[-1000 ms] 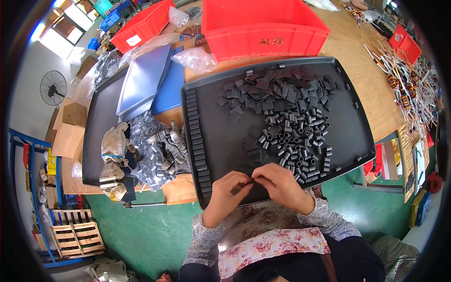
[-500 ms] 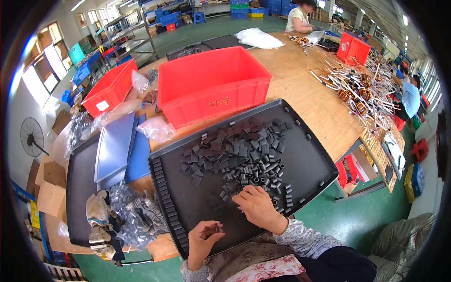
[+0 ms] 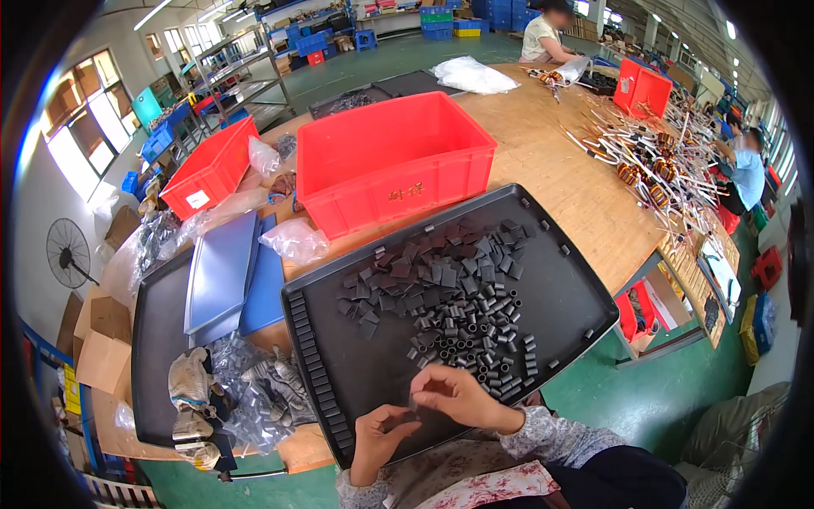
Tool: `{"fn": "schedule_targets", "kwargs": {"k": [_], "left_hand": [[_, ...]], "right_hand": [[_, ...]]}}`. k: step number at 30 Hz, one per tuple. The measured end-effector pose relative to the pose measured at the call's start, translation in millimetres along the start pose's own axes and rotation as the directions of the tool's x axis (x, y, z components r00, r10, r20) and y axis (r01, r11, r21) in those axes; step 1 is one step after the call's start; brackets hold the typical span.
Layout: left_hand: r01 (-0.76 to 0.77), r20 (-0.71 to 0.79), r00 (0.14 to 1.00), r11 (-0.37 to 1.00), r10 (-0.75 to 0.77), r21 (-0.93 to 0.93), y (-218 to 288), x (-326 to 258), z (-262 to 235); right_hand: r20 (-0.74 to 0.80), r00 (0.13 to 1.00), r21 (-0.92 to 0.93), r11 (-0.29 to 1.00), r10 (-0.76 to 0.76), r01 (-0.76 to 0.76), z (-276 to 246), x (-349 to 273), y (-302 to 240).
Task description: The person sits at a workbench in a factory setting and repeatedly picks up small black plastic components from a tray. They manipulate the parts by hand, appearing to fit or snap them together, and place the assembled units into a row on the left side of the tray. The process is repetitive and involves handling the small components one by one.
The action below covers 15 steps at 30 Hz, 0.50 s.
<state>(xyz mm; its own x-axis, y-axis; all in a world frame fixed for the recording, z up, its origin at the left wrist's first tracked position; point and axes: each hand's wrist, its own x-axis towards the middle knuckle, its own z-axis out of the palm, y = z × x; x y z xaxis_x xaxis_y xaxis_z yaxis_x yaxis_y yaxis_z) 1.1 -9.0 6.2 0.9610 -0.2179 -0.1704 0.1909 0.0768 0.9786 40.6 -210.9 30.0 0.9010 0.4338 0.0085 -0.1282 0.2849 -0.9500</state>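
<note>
My left hand (image 3: 381,437) is curled in a pinch above the near edge of a black tray (image 3: 568,293). My right hand (image 3: 458,397) meets it from the right, its fingertips pinched close to the left ones. Whatever lies between either set of fingers is too small or hidden to make out. Just beyond the right hand, short black tubes (image 3: 475,331) lie heaped in the tray. Farther back is a pile of flat black pieces (image 3: 441,263). Along the tray's left side runs a neat row of black pieces (image 3: 315,373).
A large red bin (image 3: 398,182) stands behind the tray. Blue panels (image 3: 222,276), gloves (image 3: 191,382) and plastic bags (image 3: 292,242) lie to the left. Wire-leaded copper coils (image 3: 653,174) are heaped at the right, with a person (image 3: 547,38) seated beyond the table (image 3: 555,161).
My right hand has moved left and down from the tubes to my left hand. The dark piece that showed in my left fingers is no longer distinct. The view has shifted slightly.
</note>
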Motion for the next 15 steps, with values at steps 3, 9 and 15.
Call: {"fn": "schedule_targets", "kwargs": {"k": [3, 9, 15], "left_hand": [[-0.025, 0.018, 0.999, 0.999, 0.026, -0.047, -6.3, -1.3, -4.5], [0.001, 0.010, 1.000, 0.996, 0.000, -0.087, -4.7, -4.3, -4.0], [-0.004, 0.040, 0.999, 0.997, 0.007, -0.080, -4.5, -3.9, -3.2]], "right_hand": [[0.065, 0.994, 0.038, 0.995, 0.086, -0.089, 3.9, -0.3, 13.5], [0.170, 0.953, -0.528, 0.794, -0.250, 0.302, 5.4, 4.3, -1.8], [0.309, 0.894, -0.590, 0.671, -0.326, 0.449, -1.6, 6.1, 8.7]]}}
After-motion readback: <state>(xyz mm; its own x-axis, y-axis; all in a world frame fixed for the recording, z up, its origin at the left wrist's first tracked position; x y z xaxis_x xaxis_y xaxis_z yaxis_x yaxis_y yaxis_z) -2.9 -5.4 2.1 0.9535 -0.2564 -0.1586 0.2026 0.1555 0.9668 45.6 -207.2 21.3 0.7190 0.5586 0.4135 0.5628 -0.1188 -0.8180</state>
